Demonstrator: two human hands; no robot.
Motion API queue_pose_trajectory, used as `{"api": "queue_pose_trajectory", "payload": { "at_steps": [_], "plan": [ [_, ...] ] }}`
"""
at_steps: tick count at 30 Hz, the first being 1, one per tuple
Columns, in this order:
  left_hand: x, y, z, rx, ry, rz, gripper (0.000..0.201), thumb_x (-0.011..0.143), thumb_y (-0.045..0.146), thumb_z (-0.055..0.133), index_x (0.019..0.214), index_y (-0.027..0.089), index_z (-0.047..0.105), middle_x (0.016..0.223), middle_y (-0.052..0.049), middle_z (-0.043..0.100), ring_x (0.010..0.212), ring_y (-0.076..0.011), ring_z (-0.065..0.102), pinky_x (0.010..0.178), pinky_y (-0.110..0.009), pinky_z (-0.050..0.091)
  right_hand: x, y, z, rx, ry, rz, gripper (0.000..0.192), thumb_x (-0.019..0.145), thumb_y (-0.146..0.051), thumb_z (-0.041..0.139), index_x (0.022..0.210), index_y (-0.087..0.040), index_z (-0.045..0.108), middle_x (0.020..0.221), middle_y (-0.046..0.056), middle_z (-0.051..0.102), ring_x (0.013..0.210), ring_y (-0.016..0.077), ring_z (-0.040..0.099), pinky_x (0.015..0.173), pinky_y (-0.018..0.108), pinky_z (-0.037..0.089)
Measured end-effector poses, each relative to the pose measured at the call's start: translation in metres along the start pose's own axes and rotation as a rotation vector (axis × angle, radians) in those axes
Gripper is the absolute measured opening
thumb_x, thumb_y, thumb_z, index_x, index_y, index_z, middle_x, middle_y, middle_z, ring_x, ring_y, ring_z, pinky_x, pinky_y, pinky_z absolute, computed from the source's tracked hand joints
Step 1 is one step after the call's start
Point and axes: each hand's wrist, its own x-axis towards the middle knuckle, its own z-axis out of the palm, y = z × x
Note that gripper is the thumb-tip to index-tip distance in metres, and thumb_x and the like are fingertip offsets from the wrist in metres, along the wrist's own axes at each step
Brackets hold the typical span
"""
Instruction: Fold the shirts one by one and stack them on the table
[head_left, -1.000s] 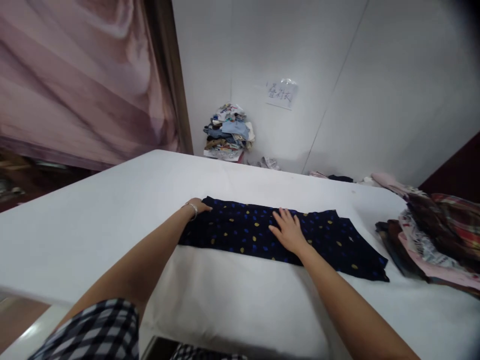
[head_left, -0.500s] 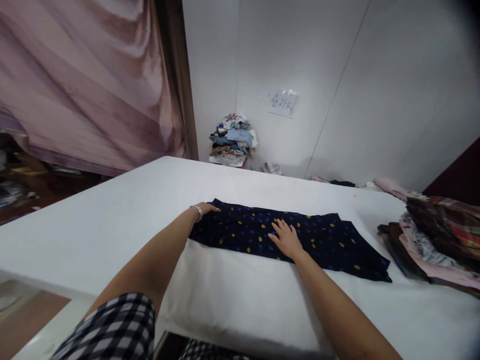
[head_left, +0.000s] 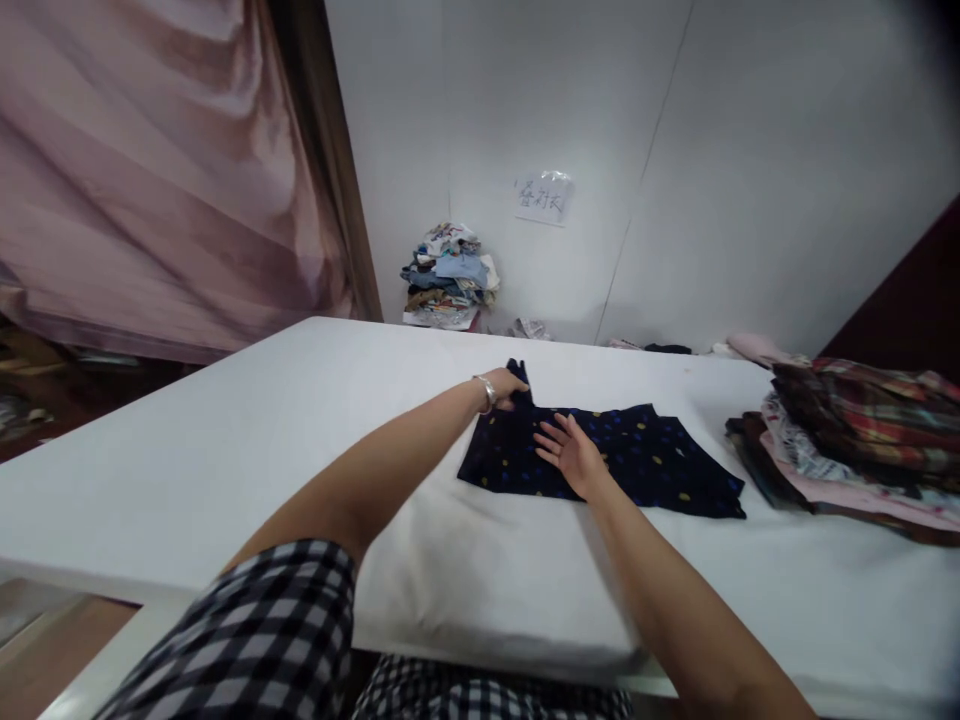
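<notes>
The dotted navy garment (head_left: 615,455) is pinched at its edge by the left hand (head_left: 506,388) and pressed by the right hand (head_left: 568,455), fingers spread; the fold may be skewed if the cloth slips.

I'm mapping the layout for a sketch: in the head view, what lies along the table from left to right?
Bare white table → left hand gripping a raised corner of the dark dotted garment → right hand flat on that garment → stack of plaid and patterned clothes.
</notes>
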Motion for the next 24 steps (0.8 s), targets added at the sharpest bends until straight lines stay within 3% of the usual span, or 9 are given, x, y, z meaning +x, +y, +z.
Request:
{"api": "queue_pose_trajectory", "payload": {
  "at_steps": [2, 4, 6, 9, 12, 15, 20, 24],
  "plan": [
    [0.004, -0.001, 0.029, -0.038, -0.035, 0.070, 0.028, 0.078, 0.029, 0.057, 0.078, 0.001, 0.061, 0.095, -0.015, 0.071, 0.076, -0.0184, 0.069, 0.065, -0.023, 0.049, -0.006, -0.002, -0.010, 0.137, 0.024, 0.101, 0.054, 0.091, -0.060, 0.033, 0.131, -0.027, 0.047, 0.114, 0.010, 0.066, 0.097, 0.0239, 0.066, 0.077, 0.040, 0.056],
    [0.008, -0.010, 0.038, -0.058, -0.002, 0.113, 0.029, 0.082, 0.029, 0.051, 0.093, 0.005, 0.062, 0.107, -0.013, 0.069, 0.083, -0.0153, 0.069, 0.070, -0.020, 0.049, -0.010, 0.000, -0.023, 0.229, 0.069, 0.152, 0.049, 0.090, -0.055, 0.042, 0.127, -0.024, 0.051, 0.102, 0.009, 0.070, 0.090, 0.0236, 0.068, 0.074, 0.038, 0.057],
    [0.012, -0.025, 0.029, -0.037, 0.101, 0.100, 0.027, 0.082, 0.025, 0.056, 0.105, 0.011, 0.062, 0.116, -0.013, 0.066, 0.093, -0.0163, 0.067, 0.072, -0.020, 0.051, -0.012, 0.004, -0.032, 0.293, 0.127, 0.156, 0.044, 0.088, -0.042, 0.054, 0.127, -0.023, 0.051, 0.096, 0.006, 0.071, 0.089, 0.0213, 0.067, 0.075, 0.035, 0.057],
    [0.015, -0.055, 0.002, 0.049, 0.267, -0.005, 0.033, 0.077, 0.024, 0.064, 0.108, 0.013, 0.062, 0.115, -0.015, 0.066, 0.102, -0.0238, 0.064, 0.069, -0.024, 0.053, -0.012, 0.010, -0.034, 0.296, 0.216, 0.118, 0.058, 0.079, -0.021, 0.065, 0.133, -0.025, 0.046, 0.100, 0.003, 0.071, 0.095, 0.0165, 0.066, 0.083, 0.028, 0.054],
    [0.013, -0.083, -0.012, 0.105, 0.317, -0.141, 0.036, 0.072, 0.032, 0.069, 0.099, 0.009, 0.064, 0.099, -0.019, 0.069, 0.093, -0.0295, 0.066, 0.062, -0.030, 0.053, -0.005, 0.012, -0.029, 0.190, 0.218, 0.085, 0.075, 0.072, -0.010, 0.065, 0.141, -0.027, 0.039, 0.105, 0.002, 0.071, 0.100, 0.0168, 0.065, 0.090, 0.030, 0.052],
    [0.013, -0.099, -0.002, 0.098, 0.274, -0.211, 0.036, 0.070, 0.038, 0.071, 0.088, 0.007, 0.066, 0.086, -0.018, 0.071, 0.079, -0.0280, 0.068, 0.058, -0.032, 0.052, 0.007, 0.015, -0.025, 0.054, 0.206, 0.011, 0.081, 0.069, -0.005, 0.060, 0.142, -0.029, 0.038, 0.115, 0.002, 0.068, 0.110, 0.0184, 0.061, 0.099, 0.035, 0.047],
    [0.020, -0.097, 0.014, 0.065, 0.235, -0.191, 0.028, 0.067, 0.028, 0.074, 0.087, 0.010, 0.067, 0.086, -0.015, 0.072, 0.074, -0.0240, 0.068, 0.060, -0.030, 0.053, 0.019, 0.022, -0.026, -0.268, 0.252, -0.082, 0.079, 0.067, -0.007, 0.061, 0.141, -0.027, 0.042, 0.138, 0.004, 0.053, 0.132, 0.0207, 0.043, 0.110, 0.038, 0.034],
    [0.020, -0.096, -0.014, 0.045, 0.288, -0.107, 0.031, 0.068, 0.028, 0.072, 0.094, 0.014, 0.066, 0.089, -0.010, 0.073, 0.076, -0.0222, 0.068, 0.062, -0.028, 0.053, 0.007, 0.018, -0.034, -0.527, 0.188, -0.246, 0.069, 0.074, -0.016, 0.060, 0.140, -0.027, 0.044, 0.141, 0.004, 0.050, 0.130, 0.0208, 0.045, 0.110, 0.040, 0.035]
  ]
}}
